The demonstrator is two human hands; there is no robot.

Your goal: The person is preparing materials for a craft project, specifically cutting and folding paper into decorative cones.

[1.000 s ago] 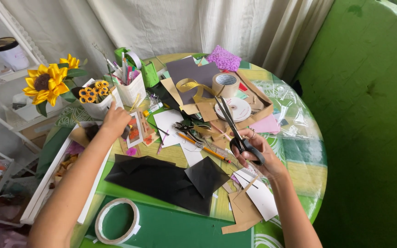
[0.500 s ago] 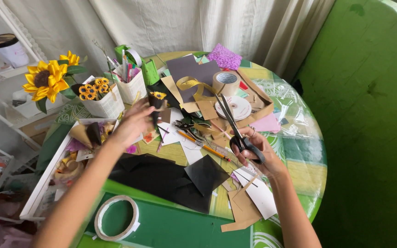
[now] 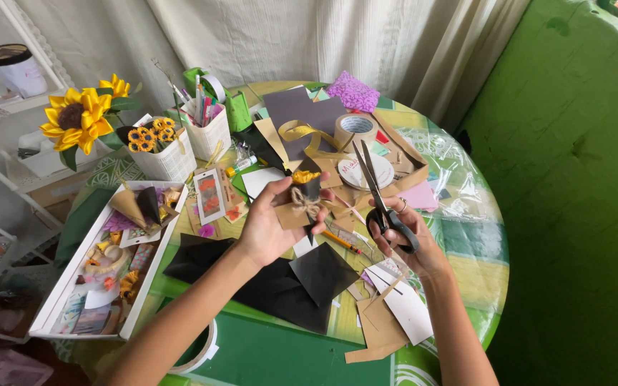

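My left hand (image 3: 273, 221) holds up a small brown paper cone bouquet (image 3: 302, 204) with a yellow flower on top and a twine bow around it, above the middle of the round table (image 3: 466, 257). My right hand (image 3: 402, 236) grips black-handled scissors (image 3: 377, 193), blades open and pointing away from me, just right of the bouquet. Under both hands lie black paper sheets (image 3: 280, 275) and brown and white paper scraps (image 3: 388, 318).
A white tray (image 3: 59, 307) of craft pieces sits at the left edge. Behind it stand a white basket of small sunflowers (image 3: 159, 146), a pen holder (image 3: 205, 125) and a big paper sunflower (image 3: 76, 118). Tape rolls (image 3: 355, 129) and a purple sheet (image 3: 352, 91) lie at the back.
My left hand has come back from the white basket at the left to the table's middle, now holding the small bouquet. My right hand with the scissors has hardly moved.
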